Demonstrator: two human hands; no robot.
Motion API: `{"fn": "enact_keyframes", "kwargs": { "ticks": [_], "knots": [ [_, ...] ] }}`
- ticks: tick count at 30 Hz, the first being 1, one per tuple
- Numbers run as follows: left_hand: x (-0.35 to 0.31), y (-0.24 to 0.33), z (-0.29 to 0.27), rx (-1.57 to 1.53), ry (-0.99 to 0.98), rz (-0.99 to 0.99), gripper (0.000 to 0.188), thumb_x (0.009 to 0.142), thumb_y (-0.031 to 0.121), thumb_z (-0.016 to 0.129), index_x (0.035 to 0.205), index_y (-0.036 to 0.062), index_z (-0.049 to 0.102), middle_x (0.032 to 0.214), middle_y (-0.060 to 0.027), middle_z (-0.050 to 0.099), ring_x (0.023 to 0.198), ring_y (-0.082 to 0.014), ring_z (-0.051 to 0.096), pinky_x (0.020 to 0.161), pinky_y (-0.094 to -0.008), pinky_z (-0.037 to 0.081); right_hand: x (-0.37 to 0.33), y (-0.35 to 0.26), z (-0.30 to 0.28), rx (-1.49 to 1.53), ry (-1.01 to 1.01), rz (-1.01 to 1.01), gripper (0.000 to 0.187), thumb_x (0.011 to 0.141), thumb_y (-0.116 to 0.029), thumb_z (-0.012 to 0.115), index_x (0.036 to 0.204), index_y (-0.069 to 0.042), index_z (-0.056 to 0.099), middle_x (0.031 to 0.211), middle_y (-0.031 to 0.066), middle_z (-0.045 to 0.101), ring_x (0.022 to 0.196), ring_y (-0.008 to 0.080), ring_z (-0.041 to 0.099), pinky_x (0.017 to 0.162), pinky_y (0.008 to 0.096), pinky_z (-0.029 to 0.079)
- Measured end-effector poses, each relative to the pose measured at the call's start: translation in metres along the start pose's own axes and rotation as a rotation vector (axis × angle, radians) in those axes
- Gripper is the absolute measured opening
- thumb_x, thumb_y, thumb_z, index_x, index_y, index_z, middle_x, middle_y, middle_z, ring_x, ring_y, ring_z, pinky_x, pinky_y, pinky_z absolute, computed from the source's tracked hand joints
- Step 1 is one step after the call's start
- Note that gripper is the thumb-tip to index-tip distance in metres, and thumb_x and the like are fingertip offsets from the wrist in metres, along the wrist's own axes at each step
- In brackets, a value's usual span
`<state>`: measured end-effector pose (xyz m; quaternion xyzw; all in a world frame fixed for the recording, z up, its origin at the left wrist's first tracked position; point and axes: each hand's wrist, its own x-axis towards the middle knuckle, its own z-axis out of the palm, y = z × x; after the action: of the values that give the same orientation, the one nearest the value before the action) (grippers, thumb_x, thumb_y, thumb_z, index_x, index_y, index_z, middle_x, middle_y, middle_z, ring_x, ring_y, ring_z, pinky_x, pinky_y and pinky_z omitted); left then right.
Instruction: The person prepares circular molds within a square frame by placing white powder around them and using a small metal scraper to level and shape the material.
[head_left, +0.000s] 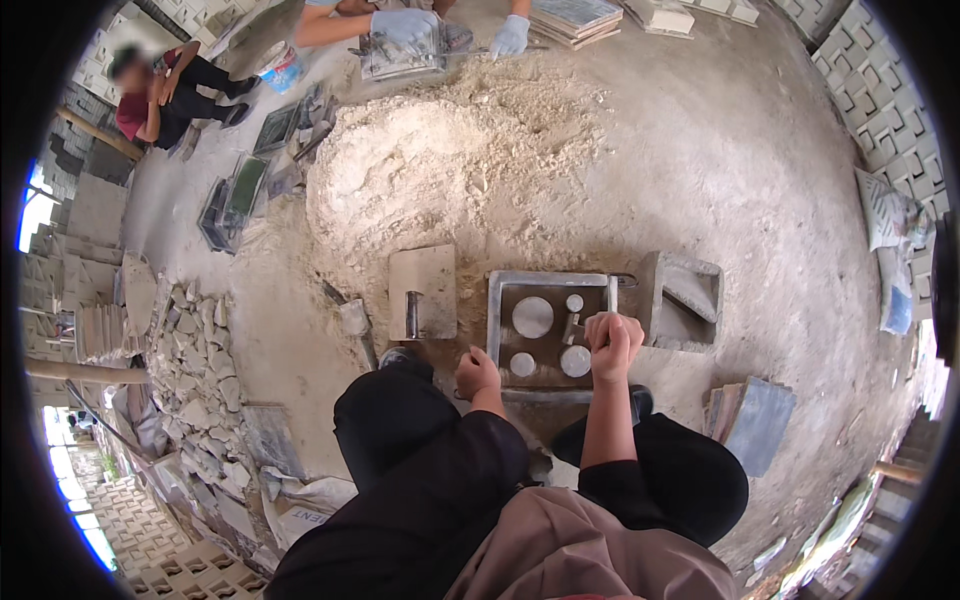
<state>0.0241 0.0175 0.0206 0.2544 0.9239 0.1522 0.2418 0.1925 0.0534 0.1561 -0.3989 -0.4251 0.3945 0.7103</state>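
The person's bare left hand (478, 377), its fingers curled closed, is just beside the lower left corner of a grey rectangular mould frame (494, 315) on the floor (780, 240). The bare right hand (613, 342) is closed into a fist over the frame's right wall; I cannot tell whether either hand encloses anything.

Inside the frame are four round pale grey discs: a large one (533, 317) at upper left, a tiny one (574, 302) at upper right, a small one (522, 364) at lower left and a medium one (575, 361) at lower right.

Left of the frame lies a flat beige slab (423, 285) with a dark metal handle (412, 313); to the right stands a grey rectangular open box (655, 300). Beyond the frame spreads a heap of pale, crumbly powder (410, 150).
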Motion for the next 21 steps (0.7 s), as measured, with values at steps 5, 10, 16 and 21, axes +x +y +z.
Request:
{"fn": "enact_keyframes", "kwargs": {
  "ticks": [5, 10, 16, 21],
  "knots": [
    [0.008, -0.01, 0.003, -0.012, -0.02, 0.013, 0.04, 0.083, 0.041, 0.039, 0.076, 0.0076, 0.06, 0.079, -0.0155, 0.062, 0.077, -0.0372, 0.058, 0.066, -0.0483, 0.043, 0.006, -0.014, 0.008, 0.053, 0.036, -0.012, 0.045, 0.086, -0.021, 0.039, 0.044, -0.005, 0.032, 0.038, 0.0024, 0.032, 0.035, 0.0115, 0.029, 0.036, 0.0265, 0.026],
    [0.004, -0.006, 0.01, 0.007, -0.012, 0.019, 0.04, 0.083, 0.041, 0.039, 0.078, 0.0088, 0.061, 0.079, -0.0153, 0.062, 0.077, -0.0372, 0.058, 0.067, -0.0484, 0.043, 0.005, 0.009, 0.001, 0.053, -0.017, 0.027, 0.041, 0.084, -0.017, 0.038, 0.044, -0.004, 0.035, 0.038, 0.0037, 0.033, 0.033, 0.0121, 0.029, 0.035, 0.0252, 0.026],
    [0.005, -0.002, 0.0, 0.045, -0.061, 0.0, 0.037, 0.083, 0.04, 0.039, 0.08, 0.01, 0.061, 0.081, -0.0144, 0.063, 0.079, -0.0366, 0.058, 0.068, -0.0485, 0.042, 0.009, 0.008, 0.008, 0.062, -0.021, 0.022, 0.045, 0.082, -0.023, 0.042, 0.043, -0.003, 0.033, 0.039, 0.0031, 0.033, 0.035, 0.0139, 0.033, 0.036, 0.0272, 0.028],
    [0.008, -0.005, 0.0, -0.021, -0.104, -0.03, 0.037, 0.083, 0.039, 0.039, 0.082, 0.0091, 0.062, 0.083, -0.0139, 0.063, 0.082, -0.0369, 0.057, 0.071, -0.0485, 0.042, 0.02, 0.008, 0.027, -0.028, -0.095, 0.019, 0.044, 0.081, -0.023, 0.041, 0.043, -0.004, 0.033, 0.039, 0.0026, 0.032, 0.035, 0.0136, 0.033, 0.037, 0.0271, 0.028]
  ]
}}
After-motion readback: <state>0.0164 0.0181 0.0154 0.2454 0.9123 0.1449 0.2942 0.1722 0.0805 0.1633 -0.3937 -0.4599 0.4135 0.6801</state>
